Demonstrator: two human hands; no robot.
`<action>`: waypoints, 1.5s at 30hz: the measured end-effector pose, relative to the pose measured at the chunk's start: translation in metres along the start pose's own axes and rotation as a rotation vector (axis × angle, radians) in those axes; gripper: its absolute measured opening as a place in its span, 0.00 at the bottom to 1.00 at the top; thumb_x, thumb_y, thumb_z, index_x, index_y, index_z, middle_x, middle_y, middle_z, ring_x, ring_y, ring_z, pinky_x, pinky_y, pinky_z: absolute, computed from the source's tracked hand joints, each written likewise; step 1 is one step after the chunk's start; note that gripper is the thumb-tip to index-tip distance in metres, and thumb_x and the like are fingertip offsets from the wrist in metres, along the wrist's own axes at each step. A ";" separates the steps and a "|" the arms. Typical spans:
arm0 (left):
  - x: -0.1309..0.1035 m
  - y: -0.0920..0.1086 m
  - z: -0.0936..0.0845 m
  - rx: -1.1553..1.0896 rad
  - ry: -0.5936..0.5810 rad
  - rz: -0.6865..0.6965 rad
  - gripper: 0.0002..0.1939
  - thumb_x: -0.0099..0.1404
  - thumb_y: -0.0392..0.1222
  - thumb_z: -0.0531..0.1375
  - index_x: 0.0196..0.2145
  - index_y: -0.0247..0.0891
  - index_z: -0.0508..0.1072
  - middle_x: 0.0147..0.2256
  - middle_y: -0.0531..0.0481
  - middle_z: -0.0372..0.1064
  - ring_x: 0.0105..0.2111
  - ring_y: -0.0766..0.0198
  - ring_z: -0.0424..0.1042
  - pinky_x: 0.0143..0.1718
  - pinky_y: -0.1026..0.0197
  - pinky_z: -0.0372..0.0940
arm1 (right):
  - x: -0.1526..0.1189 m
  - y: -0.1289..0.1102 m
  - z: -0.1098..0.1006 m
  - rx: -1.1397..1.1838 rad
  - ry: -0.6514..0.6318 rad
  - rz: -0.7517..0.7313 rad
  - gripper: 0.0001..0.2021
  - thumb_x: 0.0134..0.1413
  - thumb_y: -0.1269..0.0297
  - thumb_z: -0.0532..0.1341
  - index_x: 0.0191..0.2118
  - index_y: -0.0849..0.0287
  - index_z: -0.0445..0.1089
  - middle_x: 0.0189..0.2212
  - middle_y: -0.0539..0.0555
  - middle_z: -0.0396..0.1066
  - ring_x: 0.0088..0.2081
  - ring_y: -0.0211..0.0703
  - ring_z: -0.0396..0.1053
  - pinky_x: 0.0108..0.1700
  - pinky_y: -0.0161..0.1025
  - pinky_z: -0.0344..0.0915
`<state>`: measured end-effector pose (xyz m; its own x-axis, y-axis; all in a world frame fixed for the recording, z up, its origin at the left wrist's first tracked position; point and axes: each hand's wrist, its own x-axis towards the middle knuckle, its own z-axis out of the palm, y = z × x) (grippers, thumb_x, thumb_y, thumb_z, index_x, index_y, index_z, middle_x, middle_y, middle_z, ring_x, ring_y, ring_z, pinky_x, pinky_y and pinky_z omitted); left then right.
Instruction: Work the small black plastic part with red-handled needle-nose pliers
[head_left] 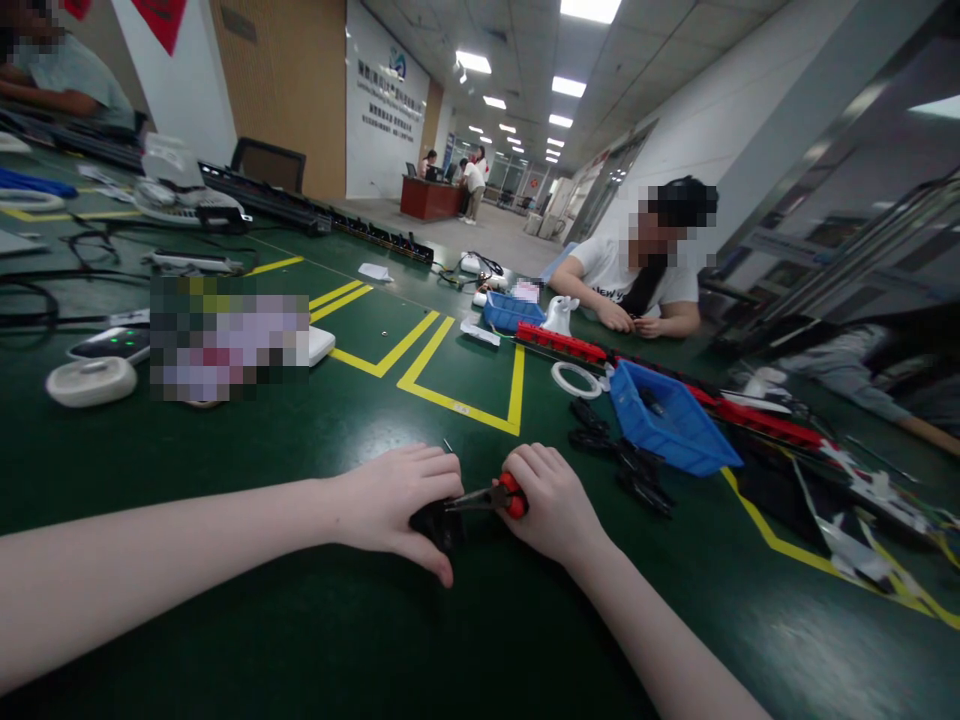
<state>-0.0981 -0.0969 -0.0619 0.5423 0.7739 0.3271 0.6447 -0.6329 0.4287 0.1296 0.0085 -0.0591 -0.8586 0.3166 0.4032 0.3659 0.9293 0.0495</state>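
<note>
Red-handled pliers (480,497) are gripped in my right hand (551,500), whose fingers wrap round the handles. Their metal jaws point left and meet a small black part (439,524). My left hand (401,500) holds that black part between thumb and fingers just above the green table (330,620). What kind of part it is, I cannot make out. A thin dark tip sticks up beyond the left fingers. Several black cable bundles (626,455) lie to the right of my right hand.
A blue bin (664,415) and a white ring (576,380) stand at the right. Red strips (562,343) run behind them. Yellow tape (457,405) marks the table ahead. At the left lie a white mouse (91,382) and a blurred-out object. A person (637,270) sits across the table.
</note>
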 end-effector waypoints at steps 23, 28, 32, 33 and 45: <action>0.000 0.002 -0.004 -0.044 -0.117 -0.052 0.27 0.60 0.65 0.64 0.36 0.36 0.68 0.37 0.48 0.66 0.36 0.58 0.65 0.33 0.60 0.61 | 0.001 -0.001 0.000 -0.024 -0.010 -0.035 0.05 0.55 0.66 0.60 0.31 0.58 0.63 0.28 0.53 0.66 0.31 0.43 0.59 0.35 0.41 0.55; 0.000 0.002 -0.003 -0.048 -0.118 -0.047 0.27 0.61 0.66 0.62 0.36 0.36 0.68 0.36 0.48 0.66 0.36 0.58 0.65 0.34 0.60 0.61 | 0.001 -0.002 0.001 -0.040 -0.017 -0.033 0.05 0.57 0.65 0.59 0.31 0.58 0.64 0.28 0.53 0.66 0.31 0.43 0.59 0.35 0.41 0.54; 0.000 0.001 -0.003 -0.099 -0.144 -0.067 0.26 0.61 0.65 0.63 0.36 0.37 0.68 0.36 0.48 0.65 0.36 0.58 0.65 0.33 0.60 0.60 | 0.001 -0.003 0.002 -0.054 -0.018 -0.032 0.05 0.57 0.66 0.59 0.30 0.59 0.64 0.28 0.53 0.65 0.31 0.43 0.59 0.35 0.41 0.54; 0.000 0.001 -0.003 -0.113 -0.149 -0.067 0.26 0.61 0.65 0.63 0.35 0.37 0.68 0.36 0.49 0.65 0.36 0.58 0.65 0.33 0.60 0.60 | 0.001 -0.003 0.002 -0.058 -0.017 -0.032 0.05 0.57 0.66 0.59 0.30 0.59 0.65 0.28 0.53 0.65 0.31 0.43 0.59 0.36 0.41 0.54; 0.001 0.001 -0.005 -0.217 -0.154 -0.089 0.25 0.60 0.63 0.64 0.34 0.37 0.68 0.34 0.51 0.63 0.33 0.60 0.62 0.31 0.62 0.57 | 0.001 -0.003 0.000 -0.061 -0.021 -0.034 0.04 0.56 0.68 0.59 0.31 0.58 0.64 0.28 0.54 0.66 0.32 0.44 0.60 0.36 0.41 0.55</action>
<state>-0.0997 -0.0968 -0.0570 0.5748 0.8035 0.1552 0.5718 -0.5300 0.6262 0.1278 0.0061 -0.0592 -0.8780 0.2895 0.3811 0.3571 0.9264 0.1191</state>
